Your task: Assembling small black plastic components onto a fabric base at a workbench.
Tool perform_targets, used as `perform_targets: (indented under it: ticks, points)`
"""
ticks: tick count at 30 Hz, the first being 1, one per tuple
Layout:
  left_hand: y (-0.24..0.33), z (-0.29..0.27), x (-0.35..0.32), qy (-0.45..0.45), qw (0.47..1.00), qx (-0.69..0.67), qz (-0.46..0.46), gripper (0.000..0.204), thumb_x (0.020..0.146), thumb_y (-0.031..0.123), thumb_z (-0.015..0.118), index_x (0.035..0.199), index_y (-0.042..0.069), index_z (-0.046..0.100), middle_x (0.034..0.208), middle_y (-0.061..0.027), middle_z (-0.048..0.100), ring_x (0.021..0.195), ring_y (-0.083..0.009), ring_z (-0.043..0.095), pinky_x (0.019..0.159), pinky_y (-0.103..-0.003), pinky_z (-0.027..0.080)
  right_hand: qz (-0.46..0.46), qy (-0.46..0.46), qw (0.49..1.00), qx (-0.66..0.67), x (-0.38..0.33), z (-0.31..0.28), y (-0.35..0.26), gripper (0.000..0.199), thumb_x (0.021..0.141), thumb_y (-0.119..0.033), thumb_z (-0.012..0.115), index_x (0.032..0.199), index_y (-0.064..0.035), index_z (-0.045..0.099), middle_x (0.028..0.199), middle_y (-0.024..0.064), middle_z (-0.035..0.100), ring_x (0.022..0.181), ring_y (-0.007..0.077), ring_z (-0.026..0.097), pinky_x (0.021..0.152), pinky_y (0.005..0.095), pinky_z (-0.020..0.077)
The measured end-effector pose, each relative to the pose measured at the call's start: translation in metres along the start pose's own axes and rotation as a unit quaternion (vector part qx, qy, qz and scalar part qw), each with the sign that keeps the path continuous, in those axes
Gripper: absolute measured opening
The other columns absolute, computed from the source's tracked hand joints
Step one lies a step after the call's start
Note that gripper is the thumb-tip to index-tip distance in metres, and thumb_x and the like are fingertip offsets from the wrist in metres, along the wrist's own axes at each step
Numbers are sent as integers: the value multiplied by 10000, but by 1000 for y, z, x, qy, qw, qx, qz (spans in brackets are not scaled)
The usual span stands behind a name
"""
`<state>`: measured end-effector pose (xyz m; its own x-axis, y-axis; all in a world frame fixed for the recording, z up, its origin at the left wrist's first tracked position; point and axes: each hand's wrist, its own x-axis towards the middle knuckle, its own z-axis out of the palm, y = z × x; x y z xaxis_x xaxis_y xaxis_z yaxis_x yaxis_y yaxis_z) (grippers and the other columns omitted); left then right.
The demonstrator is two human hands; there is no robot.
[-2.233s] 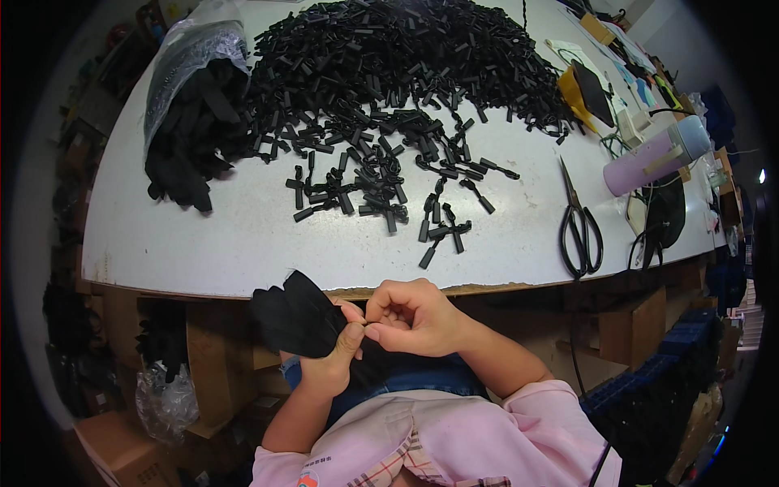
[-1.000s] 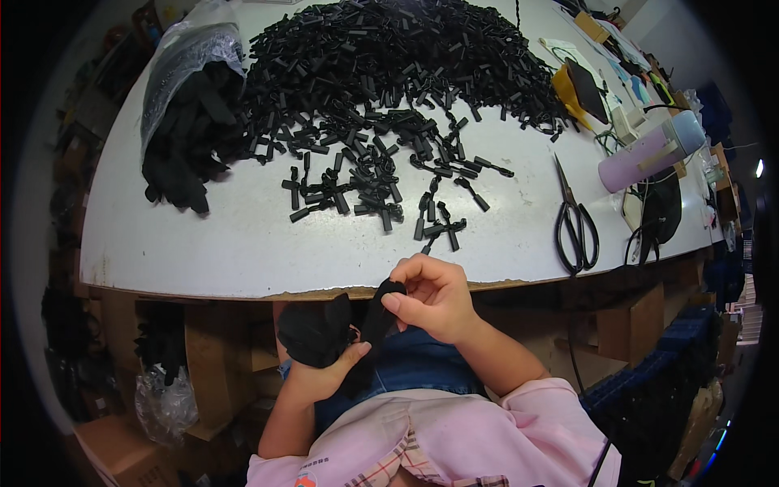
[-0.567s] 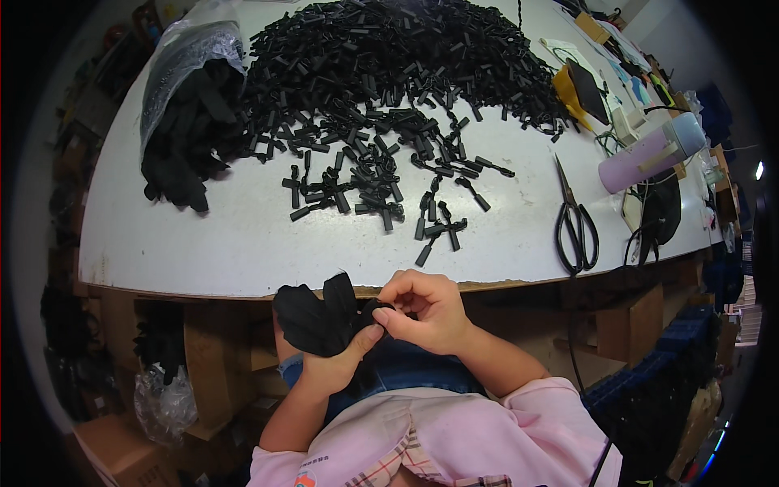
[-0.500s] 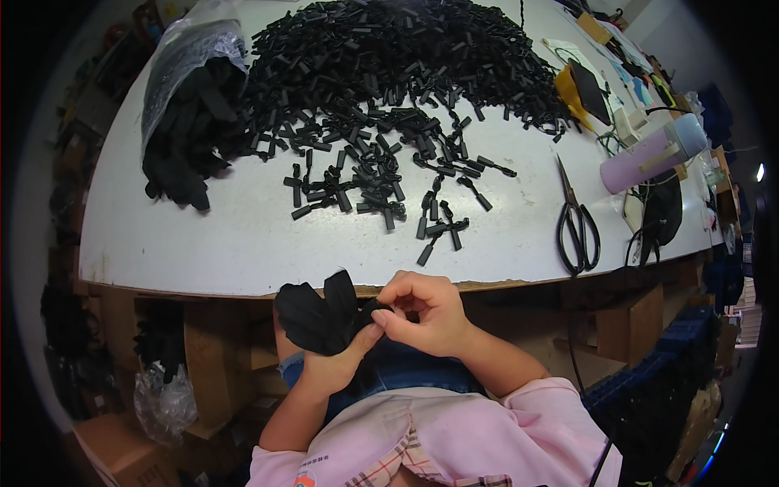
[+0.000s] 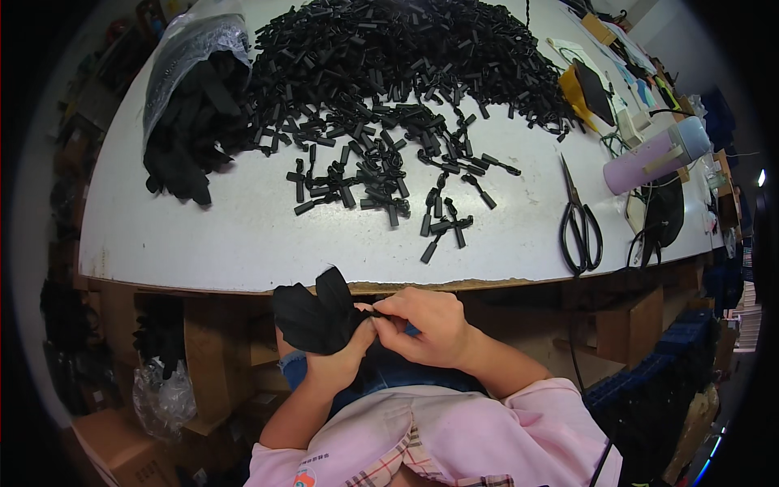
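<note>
My left hand (image 5: 339, 365) is closed round a bunch of black fabric strips (image 5: 312, 318), whose wide ends fan out to the left, just off the table's front edge. My right hand (image 5: 426, 325) meets it over my lap, thumb and fingers pinching a small dark end (image 5: 375, 315) beside my left thumb. That end looks like part of a black strip, though the fingers hide most of it. Beyond my hands, black zipper pulls (image 5: 442, 223) lie loose on the white table (image 5: 243, 243), with a big heap of them (image 5: 389, 57) at the back.
An open clear plastic bag (image 5: 174, 57) of black fabric strips stands at the far left. On the right lie black scissors (image 5: 579, 235) and a lilac bottle (image 5: 645, 165), with a yellow-and-black object (image 5: 588, 93) behind. Cardboard boxes (image 5: 637, 325) sit under the table.
My right hand has moved slightly down and right, its fingers drawing closer together at the small dark end. The strips in my left hand have shifted a little left.
</note>
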<state>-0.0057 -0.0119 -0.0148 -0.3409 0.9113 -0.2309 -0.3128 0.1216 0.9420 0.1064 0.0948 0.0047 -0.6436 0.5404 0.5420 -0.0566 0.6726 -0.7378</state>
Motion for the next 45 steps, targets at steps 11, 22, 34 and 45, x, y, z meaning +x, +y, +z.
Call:
perform_targets:
  ticks: [11, 22, 34, 45]
  points:
    - [4, 5, 0, 60, 998, 27, -6, 199, 757, 34, 579, 940, 10, 506, 760, -2, 506, 637, -61, 467, 546, -186, 388, -57, 4, 996, -68, 0, 0, -2, 157, 632, 11, 613, 769, 11, 536, 586, 72, 490, 479, 188, 512, 413, 260, 424]
    - [-5, 5, 4, -20, 998, 7, 58, 138, 801, 132, 559, 891, 40, 509, 715, 11, 476, 561, -46, 418, 492, -175, 347, -40, -8, 999, -14, -1, -4, -1, 195, 594, 46, 621, 774, 19, 549, 588, 62, 532, 416, 107, 494, 368, 196, 378]
    - [12, 1, 6, -34, 990, -44, 131, 141, 760, 82, 593, 861, 25, 514, 846, -59, 476, 544, -65, 451, 434, -170, 363, 73, -65, 985, 146, 9, -17, -10, 100, 662, -6, 605, 743, 3, 547, 577, 45, 508, 434, 82, 494, 387, 202, 377]
    - [25, -3, 16, 52, 985, -164, -12, 159, 761, 73, 560, 877, 2, 479, 608, -31, 444, 420, -57, 369, 377, -199, 321, 91, -194, 977, 4, -2, 4, -2, 161, 652, -105, 606, 738, -12, 506, 672, 101, 518, 562, 257, 530, 471, 325, 435]
